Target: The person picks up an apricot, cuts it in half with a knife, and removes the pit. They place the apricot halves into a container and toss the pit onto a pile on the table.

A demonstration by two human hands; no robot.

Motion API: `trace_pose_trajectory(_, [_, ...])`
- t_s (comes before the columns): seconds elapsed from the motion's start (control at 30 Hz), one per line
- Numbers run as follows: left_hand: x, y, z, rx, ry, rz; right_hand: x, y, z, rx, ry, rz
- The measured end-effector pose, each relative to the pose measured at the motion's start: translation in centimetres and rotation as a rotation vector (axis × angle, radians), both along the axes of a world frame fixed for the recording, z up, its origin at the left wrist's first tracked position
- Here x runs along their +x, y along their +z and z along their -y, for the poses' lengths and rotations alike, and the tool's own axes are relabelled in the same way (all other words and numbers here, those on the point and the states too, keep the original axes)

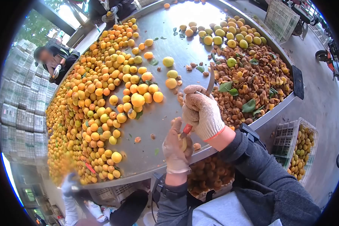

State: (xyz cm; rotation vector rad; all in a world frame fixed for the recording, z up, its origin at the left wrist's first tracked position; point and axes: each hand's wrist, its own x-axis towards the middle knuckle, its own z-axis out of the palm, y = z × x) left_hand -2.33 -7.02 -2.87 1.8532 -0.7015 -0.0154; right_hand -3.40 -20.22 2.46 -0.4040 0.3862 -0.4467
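My right hand (pixel 201 113), in a white knit glove soiled brown at the fingers, is wrapped around a knife. The knife's curved blade (pixel 211 81) points up and away from me, and its red handle end (pixel 187 129) sticks out below the fist. Just left of it, my left hand (pixel 177 150) wears a thin pale glove and is partly closed. Something yellowish shows within its fingers, mostly hidden, so I cannot make out what it is. Loose apricots (pixel 171 83) lie beyond my hands on the metal table (pixel 154 120). A heap of brown apricot pits (pixel 248 90) with green leaves lies to the right.
A large pile of apricots (pixel 98 90) covers the table's left side. Crates of fruit stand at the lower right (pixel 301 150) and below the edge (pixel 211 173). Co-workers sit at the far left (pixel 58 60), top (pixel 111 11) and near left, where a gloved hand (pixel 69 184) is blurred.
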Motion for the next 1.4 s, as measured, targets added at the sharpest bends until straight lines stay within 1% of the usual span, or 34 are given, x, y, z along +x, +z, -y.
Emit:
trace_pose_trajectory(0.03, [0.0,-0.2,-0.4,0.001,0.001,0.000,0.0,-0.2,0.1,0.028,0.001,0.010])
trace_pose_trajectory(0.1, [0.0,-0.2,-0.8,0.053,-0.073,-0.302,0.2,-0.8,0.2,0.059,0.001,0.020])
trace_pose_trajectory(0.13, [0.3,-0.5,-0.9,0.056,-0.075,-0.304,0.3,-1.0,0.3,0.114,0.011,0.007])
trace_pose_trajectory(0.2, [0.8,-1.3,-1.1,-1.083,-0.720,-1.560,0.4,-1.2,0.2,0.172,0.019,-0.012])
trace_pose_trajectory(0.23, [0.8,-1.3,-1.2,-1.083,-0.718,-1.562,0.5,-1.2,0.0,0.197,0.029,-0.049])
trace_pose_trajectory(0.27, [0.8,-1.1,-1.3,-1.044,-0.644,-1.578,0.6,-1.1,0.0,0.222,0.040,-0.083])
trace_pose_trajectory(0.3, [0.8,-0.8,-1.4,-1.002,-0.570,-1.593,0.7,-1.0,0.1,0.224,0.039,-0.082])
trace_pose_trajectory(0.33, [0.6,0.4,-1.1,-0.999,-0.571,-1.594,0.7,-0.8,0.4,0.204,0.017,-0.047])
trace_pose_trajectory(0.4, [0.4,2.8,-0.5,-0.699,0.123,-1.304,0.5,0.0,1.5,0.161,-0.010,0.074])
trace_pose_trajectory(0.43, [0.9,2.0,-1.3,-0.706,0.126,-1.296,-0.4,0.8,1.9,-0.014,0.012,0.010])
trace_pose_trajectory(0.47, [1.9,0.3,-2.4,-0.713,0.042,-1.153,-0.9,1.4,2.0,-0.194,0.034,-0.050])
trace_pose_trajectory(0.5, [2.6,-0.5,-2.9,-0.716,-0.041,-1.008,-1.0,0.9,1.3,-0.415,0.134,-0.123])
trace_pose_trajectory(0.53, [2.7,-0.1,-2.5,-0.720,-0.046,-0.999,-1.2,0.8,0.2,-0.635,0.228,-0.198])
trace_pose_trajectory(0.57, [2.4,0.3,-1.9,-0.732,0.002,-0.971,-1.6,0.8,-0.7,-0.989,0.313,-0.098])
trace_pose_trajectory(0.6, [2.2,0.6,-1.6,-0.741,0.052,-0.946,-1.3,-1.4,-1.9,-1.335,0.242,-0.007])
trace_pose_trajectory(0.67, [2.1,1.3,-2.0,-0.686,0.047,-0.960,-1.7,-0.8,-2.3,-1.739,0.383,-0.163])
trace_pose_trajectory(0.7, [2.1,1.5,-2.2,-0.632,0.043,-0.970,-1.7,-1.0,-2.4,-1.739,0.385,-0.163])
trace_pose_trajectory(0.73, [2.2,1.1,-2.3,-0.634,0.046,-0.968,-1.7,-1.3,-2.5,-1.794,0.405,-0.191])
trace_pose_trajectory(0.8, [2.4,0.0,-2.4,-0.532,0.106,-0.921,-1.7,-1.2,-2.7,-1.846,0.420,-0.218])
trace_pose_trajectory(0.83, [2.6,-0.2,-2.4,-0.530,0.104,-0.922,-1.8,-0.7,-2.9,-1.893,0.493,-0.258])
trace_pose_trajectory(0.87, [2.7,-0.3,-2.5,-0.630,0.110,-1.087,-1.9,-0.5,-3.1,-1.938,0.568,-0.300])
trace_pose_trajectory(0.9, [2.8,-0.4,-2.6,-0.729,0.116,-1.252,-2.1,-0.9,-3.1,-1.977,0.433,-0.240])
trace_pose_trajectory(0.93, [2.8,-1.1,-2.9,-0.727,0.117,-1.254,-2.2,-1.0,-2.9,-1.975,0.436,-0.242])
trace_pose_trajectory(1.0, [2.9,-2.7,-3.9,-0.806,0.000,-1.063,-2.1,-0.6,-2.4,-1.805,0.208,-0.311])
trace_pose_trajectory(1.03, [3.3,-2.9,-4.4,-0.812,0.006,-1.060,-2.1,0.3,-1.9,-1.729,0.145,-0.367])
trace_pose_trajectory(1.07, [3.8,-3.0,-5.0,-0.958,-0.029,-1.204,-1.8,0.2,-1.4,-1.722,0.098,-0.416])
trace_pose_trajectory(1.1, [4.1,-2.5,-5.1,-1.103,-0.070,-1.346,-1.5,0.2,-0.9,-1.780,0.156,-0.463])
trace_pose_trajectory(1.13, [4.0,-2.0,-5.0,-1.103,-0.068,-1.342,-1.3,0.3,-0.6,-1.834,0.213,-0.514])
trace_pose_trajectory(1.17, [3.7,-1.5,-4.7,-1.085,-0.060,-1.340,-1.4,-0.2,-0.8,-1.832,0.212,-0.515])
trace_pose_trajectory(1.23, [3.1,-0.2,-3.9,-1.065,-0.056,-1.347,-1.9,-0.8,-1.5,-1.798,0.248,-0.132])
trace_pose_trajectory(1.27, [2.8,0.3,-3.6,-1.006,-0.007,-1.344,-2.3,-1.0,-2.0,-1.823,0.388,-0.119])
trace_pose_trajectory(1.3, [2.6,0.5,-3.5,-0.945,0.043,-1.339,-2.2,-1.2,-2.3,-1.875,0.464,-0.175])
trace_pose_trajectory(1.33, [2.7,0.1,-3.7,-0.942,0.045,-1.340,-2.2,-1.4,-2.5,-1.923,0.538,-0.232])
trace_pose_trajectory(1.4, [3.0,-1.2,-3.9,-0.947,-0.008,-1.407,-2.2,-1.2,-2.5,-1.907,0.516,-0.240])
